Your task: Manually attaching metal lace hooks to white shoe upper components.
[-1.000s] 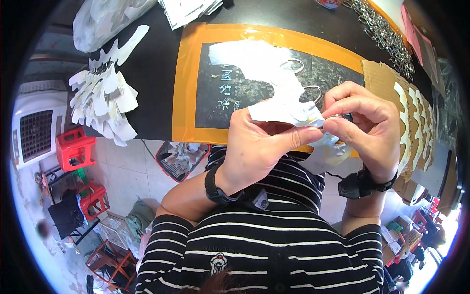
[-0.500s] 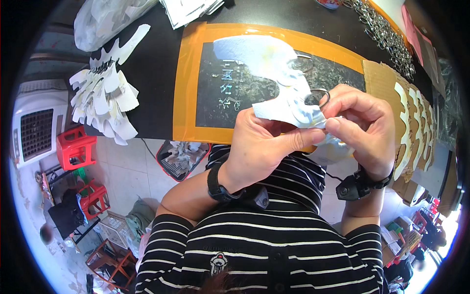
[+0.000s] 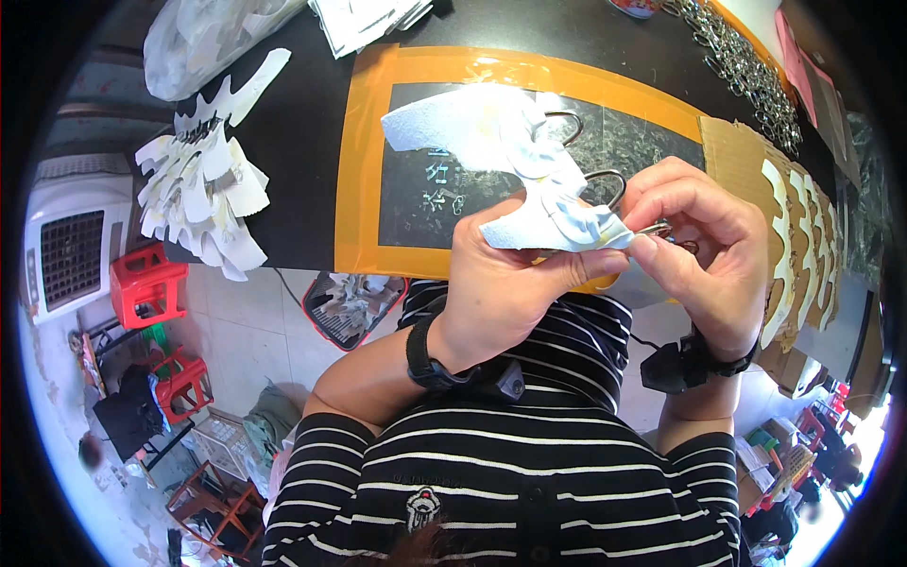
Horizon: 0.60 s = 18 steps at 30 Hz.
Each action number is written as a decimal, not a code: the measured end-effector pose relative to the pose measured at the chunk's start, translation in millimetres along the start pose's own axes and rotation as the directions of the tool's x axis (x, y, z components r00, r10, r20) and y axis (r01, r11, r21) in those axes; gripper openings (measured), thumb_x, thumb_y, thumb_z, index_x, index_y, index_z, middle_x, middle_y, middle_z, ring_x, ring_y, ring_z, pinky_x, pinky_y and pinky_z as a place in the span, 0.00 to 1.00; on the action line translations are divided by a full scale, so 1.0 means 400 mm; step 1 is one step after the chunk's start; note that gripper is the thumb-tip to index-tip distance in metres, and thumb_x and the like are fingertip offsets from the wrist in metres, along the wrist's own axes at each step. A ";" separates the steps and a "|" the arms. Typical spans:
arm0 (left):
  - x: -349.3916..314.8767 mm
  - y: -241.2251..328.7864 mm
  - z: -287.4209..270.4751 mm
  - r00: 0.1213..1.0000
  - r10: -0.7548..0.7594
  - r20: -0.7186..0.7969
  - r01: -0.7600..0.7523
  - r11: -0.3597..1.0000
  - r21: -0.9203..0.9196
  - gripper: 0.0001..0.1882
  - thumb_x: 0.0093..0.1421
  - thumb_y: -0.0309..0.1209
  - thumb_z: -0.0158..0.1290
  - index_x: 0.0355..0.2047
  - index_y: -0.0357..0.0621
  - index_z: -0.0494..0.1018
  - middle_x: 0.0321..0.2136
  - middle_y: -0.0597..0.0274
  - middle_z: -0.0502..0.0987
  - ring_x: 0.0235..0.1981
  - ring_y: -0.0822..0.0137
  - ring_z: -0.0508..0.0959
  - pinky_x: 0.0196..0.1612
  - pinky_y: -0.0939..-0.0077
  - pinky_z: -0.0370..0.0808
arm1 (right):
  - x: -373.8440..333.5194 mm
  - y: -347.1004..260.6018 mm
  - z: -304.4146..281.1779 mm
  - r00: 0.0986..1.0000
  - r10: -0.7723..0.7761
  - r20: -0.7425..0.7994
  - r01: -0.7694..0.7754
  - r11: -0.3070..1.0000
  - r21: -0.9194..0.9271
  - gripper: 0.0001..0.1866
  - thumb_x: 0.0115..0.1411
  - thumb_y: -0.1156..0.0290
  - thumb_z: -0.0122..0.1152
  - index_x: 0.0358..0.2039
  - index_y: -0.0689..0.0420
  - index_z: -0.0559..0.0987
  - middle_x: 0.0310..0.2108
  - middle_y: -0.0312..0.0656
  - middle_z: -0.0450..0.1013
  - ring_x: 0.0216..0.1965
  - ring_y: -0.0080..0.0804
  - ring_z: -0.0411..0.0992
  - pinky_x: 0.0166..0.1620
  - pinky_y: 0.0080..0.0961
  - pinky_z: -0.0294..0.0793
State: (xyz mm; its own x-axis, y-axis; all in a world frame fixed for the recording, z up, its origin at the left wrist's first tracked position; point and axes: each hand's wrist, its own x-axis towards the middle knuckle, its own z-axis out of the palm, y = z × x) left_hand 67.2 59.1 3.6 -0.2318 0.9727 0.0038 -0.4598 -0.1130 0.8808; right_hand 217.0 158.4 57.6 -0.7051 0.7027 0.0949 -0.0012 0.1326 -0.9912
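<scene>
A white scalloped piece of soft sheet material [image 3: 463, 128] is held above the table, gripped along its near edge by my left hand [image 3: 496, 302], thumb on top. Curved dark metal hooks or rings [image 3: 621, 180] stick out from its tabs on the right side. At its right tip, the thumb and forefinger of my right hand [image 3: 709, 246] pinch a folded tab. More small metal loops [image 3: 659, 230] show beside those fingers, partly hidden. Beneath lies a dark work mat [image 3: 402, 213] framed with orange-brown tape.
At left, a heap of similar white pieces with metal parts [image 3: 203, 189] hangs over the table edge. A pile of metal hooks or rings [image 3: 746, 71] sits at the far right. Cardboard [image 3: 746, 170] bearing wavy white strips stands right. A red-rimmed basket [image 3: 351, 338] lies below.
The white piece has shifted slightly left and tilted, so its hooks show more clearly. Metal loops have come into view beside my right fingers, which still pinch the tip.
</scene>
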 end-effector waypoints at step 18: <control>0.014 -0.043 -0.015 0.997 0.077 0.005 -0.077 0.996 -0.039 0.13 0.54 0.19 0.64 0.40 0.35 0.77 0.37 0.62 0.80 0.39 0.75 0.78 0.44 0.79 0.77 | 0.018 0.039 0.009 0.993 -0.119 0.015 0.120 0.976 -0.180 0.08 0.45 0.82 0.64 0.28 0.64 0.77 0.28 0.39 0.72 0.31 0.26 0.70 0.37 0.20 0.69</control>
State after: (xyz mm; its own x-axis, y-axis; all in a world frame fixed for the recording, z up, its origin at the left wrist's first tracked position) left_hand 68.8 65.2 -14.5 -0.2623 0.9621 0.0741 -0.4737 -0.1953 0.8588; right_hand 209.4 163.1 42.5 -0.7103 0.6715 0.2110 0.0422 0.3398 -0.9395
